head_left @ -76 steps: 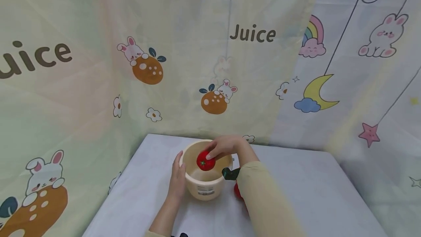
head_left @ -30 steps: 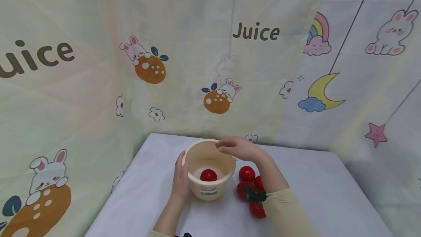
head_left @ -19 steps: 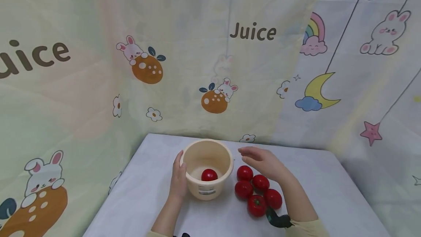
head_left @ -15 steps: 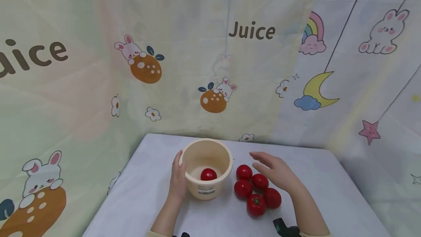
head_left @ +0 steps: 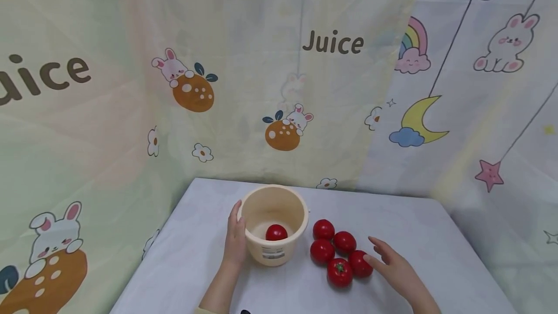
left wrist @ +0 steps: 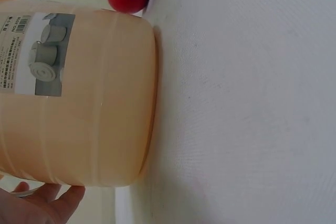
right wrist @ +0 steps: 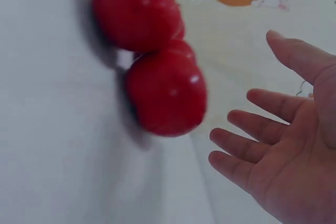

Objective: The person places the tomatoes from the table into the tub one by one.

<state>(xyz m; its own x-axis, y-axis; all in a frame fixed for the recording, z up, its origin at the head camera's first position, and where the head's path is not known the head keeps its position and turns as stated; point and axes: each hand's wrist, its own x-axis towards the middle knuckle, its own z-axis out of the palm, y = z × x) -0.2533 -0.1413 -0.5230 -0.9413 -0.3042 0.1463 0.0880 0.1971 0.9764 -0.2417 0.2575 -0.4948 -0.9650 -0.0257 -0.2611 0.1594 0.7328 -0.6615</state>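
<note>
A cream plastic bucket stands upright on the table, with one red tomato at its bottom. My left hand rests against the bucket's left side, its fingertips touching the wall in the left wrist view. Right of the bucket, several red tomatoes sit in a cluster; the front one shows its green stem end. My right hand, holding nothing, is beside the rightmost tomato. In the right wrist view its thumb and fingers are spread, apart from the nearest tomato.
A white-covered table bears everything. Printed fabric hangs behind and at both sides of it. A printed label is on the bucket's wall. A small dark object shows at the bottom edge of the head view.
My right hand let go of a tomato inside the bucket, then moved out to the right and toward me, past the tomato cluster. The left hand has stayed at the bucket.
</note>
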